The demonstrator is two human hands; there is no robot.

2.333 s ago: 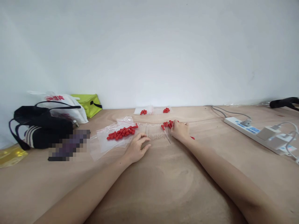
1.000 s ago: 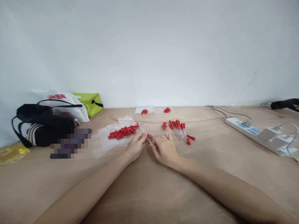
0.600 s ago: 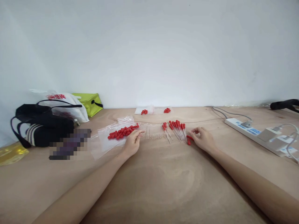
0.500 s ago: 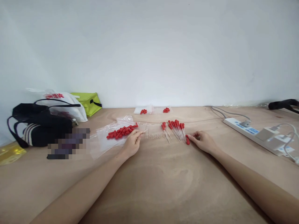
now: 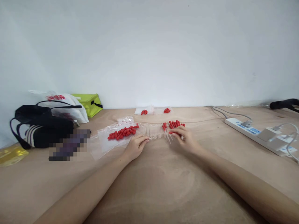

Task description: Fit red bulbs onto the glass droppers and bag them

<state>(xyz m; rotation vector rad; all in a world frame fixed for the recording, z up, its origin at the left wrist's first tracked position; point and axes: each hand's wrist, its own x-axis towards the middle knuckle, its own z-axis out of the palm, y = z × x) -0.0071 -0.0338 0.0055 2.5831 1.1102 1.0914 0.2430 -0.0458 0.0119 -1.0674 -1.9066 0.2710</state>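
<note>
My left hand [image 5: 136, 147] pinches a thin clear glass dropper tube [image 5: 151, 138], which points to the right. Opposite it, my right hand [image 5: 188, 140] grips a red rubber bulb [image 5: 173, 133] between thumb and fingers, a short gap away from the tube. Behind both hands lies a row of loose glass tubes [image 5: 151, 129]. Droppers with red bulbs fitted [image 5: 176, 123] lie just behind my right hand, which partly hides them. To the left, a pile of red rubber bulbs [image 5: 122, 133] rests on clear plastic bags [image 5: 102, 143].
Farther back are small bags with red bulbs [image 5: 144, 112]. A white power strip [image 5: 252, 133] with plugs and cables lies at right. At left sit a black bag [image 5: 49, 130], a white plastic bag [image 5: 70, 109], a green box-shaped bag [image 5: 90, 104] and a blurred-out item [image 5: 70, 144].
My right hand has moved left with the red rubber bulb, lifting it off the table. My left hand has shifted slightly right and nearer to me with the glass tube.
</note>
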